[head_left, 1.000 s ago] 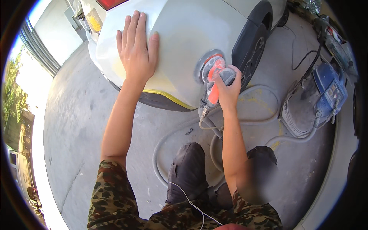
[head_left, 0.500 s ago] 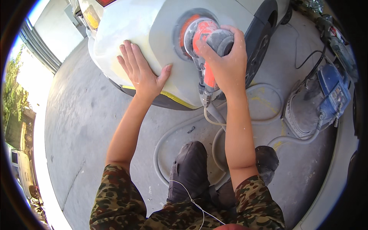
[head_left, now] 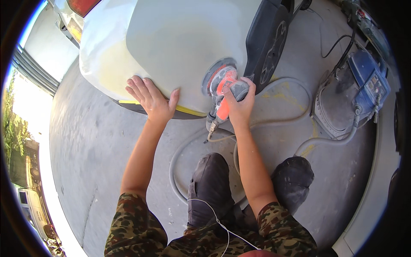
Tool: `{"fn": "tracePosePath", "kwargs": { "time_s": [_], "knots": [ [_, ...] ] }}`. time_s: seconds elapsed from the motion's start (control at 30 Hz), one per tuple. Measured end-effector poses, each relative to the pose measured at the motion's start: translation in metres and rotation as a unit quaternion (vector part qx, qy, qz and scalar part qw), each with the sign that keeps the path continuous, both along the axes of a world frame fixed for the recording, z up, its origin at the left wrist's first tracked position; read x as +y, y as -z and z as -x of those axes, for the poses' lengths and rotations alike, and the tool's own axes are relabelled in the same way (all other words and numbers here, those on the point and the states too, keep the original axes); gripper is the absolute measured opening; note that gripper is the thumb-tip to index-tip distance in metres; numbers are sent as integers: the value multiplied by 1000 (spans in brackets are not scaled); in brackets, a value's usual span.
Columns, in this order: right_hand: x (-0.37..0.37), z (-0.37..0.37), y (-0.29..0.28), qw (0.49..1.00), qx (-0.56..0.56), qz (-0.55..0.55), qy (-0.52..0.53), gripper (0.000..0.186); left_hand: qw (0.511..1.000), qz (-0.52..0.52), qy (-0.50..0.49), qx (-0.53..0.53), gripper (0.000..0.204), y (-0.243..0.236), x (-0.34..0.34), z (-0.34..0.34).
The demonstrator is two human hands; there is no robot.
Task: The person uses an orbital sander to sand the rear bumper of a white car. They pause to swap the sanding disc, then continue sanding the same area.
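The pale, patchy rear corner of a car (head_left: 171, 38) fills the top of the head view, with yellow tape (head_left: 190, 109) along its lower edge. My left hand (head_left: 150, 96) rests on the panel just above that edge, fingers spread. My right hand (head_left: 242, 103) grips a dusty red and grey sander (head_left: 226, 96), whose round pad lies against the panel left of the black wheel arch. A hose and a thinner cord run from the sander's tail toward the floor.
A blue-topped machine (head_left: 366, 79) with hoses stands at the right. A grey hose (head_left: 308, 100) loops over the concrete floor (head_left: 94, 162) around my legs. A wheel (head_left: 274, 51) is at the upper right. A parked vehicle (head_left: 32, 205) shows outside at the far left.
My left hand slid lower on the panel over the last second. The sander rose half a second ago and is now lower again, near the bottom edge. The view has shifted.
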State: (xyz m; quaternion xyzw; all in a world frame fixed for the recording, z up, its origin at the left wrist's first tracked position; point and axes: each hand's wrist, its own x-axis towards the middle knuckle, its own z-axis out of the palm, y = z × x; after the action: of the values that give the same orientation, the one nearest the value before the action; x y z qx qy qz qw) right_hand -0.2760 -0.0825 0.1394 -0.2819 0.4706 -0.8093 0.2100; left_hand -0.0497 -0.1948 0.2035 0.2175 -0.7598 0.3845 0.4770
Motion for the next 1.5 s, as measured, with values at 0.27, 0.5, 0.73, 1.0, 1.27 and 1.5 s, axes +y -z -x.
{"fn": "tracePosePath", "kwargs": {
  "time_s": [0.27, 0.5, 0.73, 1.0, 1.27, 1.5],
  "knots": [
    [-1, 36, -144, 969, 218, 109, 30, 68, 999, -32, -3, -1, 134, 3, 9, 2],
    [-1, 34, -135, 985, 160, 69, 8, 69, 999, -45, -10, 7, 141, 7, 10, 4],
    [1, 16, -18, 999, 28, 21, -11, 63, 999, -38, -3, -34, 134, 28, 6, -6],
    [7, -26, -12, 997, 77, 28, 7, 69, 989, -111, 76, -57, 96, -1, 32, -34],
    [21, -75, -74, 935, 312, 120, 113, 73, 979, -39, 187, 74, 77, -95, 27, -3],
    [9, -59, 13, 974, 204, 63, 78, 73, 998, -3, 32, 50, 99, -81, 13, 18]
  ]
}}
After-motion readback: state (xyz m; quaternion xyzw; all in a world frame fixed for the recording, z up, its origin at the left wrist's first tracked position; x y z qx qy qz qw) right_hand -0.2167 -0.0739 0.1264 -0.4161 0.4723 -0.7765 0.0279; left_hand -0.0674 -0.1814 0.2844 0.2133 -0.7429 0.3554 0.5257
